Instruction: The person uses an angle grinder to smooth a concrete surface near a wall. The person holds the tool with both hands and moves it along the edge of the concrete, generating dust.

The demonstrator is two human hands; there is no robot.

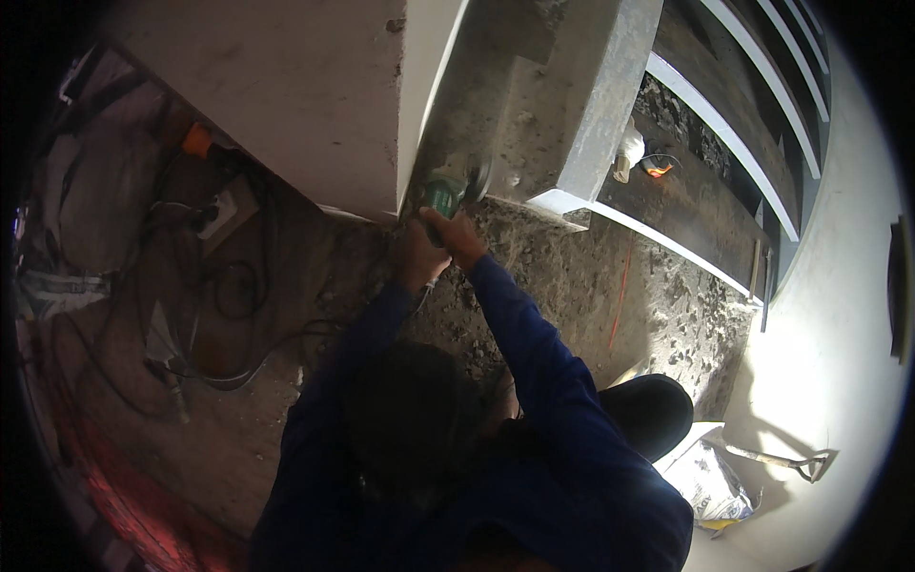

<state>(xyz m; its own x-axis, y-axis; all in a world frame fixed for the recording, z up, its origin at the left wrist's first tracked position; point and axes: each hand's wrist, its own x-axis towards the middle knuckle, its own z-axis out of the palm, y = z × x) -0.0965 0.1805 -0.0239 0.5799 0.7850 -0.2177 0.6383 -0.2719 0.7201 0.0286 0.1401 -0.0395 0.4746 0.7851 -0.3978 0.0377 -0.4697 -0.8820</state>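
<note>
Both arms, in dark blue sleeves, reach forward to a green angle grinder [440, 198]. My left hand [416, 259] is wrapped round the rear of its body. My right hand [459, 238] closes on it from the other side, just ahead of the left. The grinder's round disc [481, 179] points away to the right, beside a grey, dusty block-like face [538, 124]. Whether the disc touches that surface I cannot tell. Haze blurs the area around the tool head.
A pale wall corner [398, 143] stands close on the left of the grinder. White-edged stair treads [705, 105] rise at right. Black cables [238, 372] loop over the rubble-strewn floor [534, 248]. A bag [710, 486] and a wooden-handled tool [772, 459] lie at lower right.
</note>
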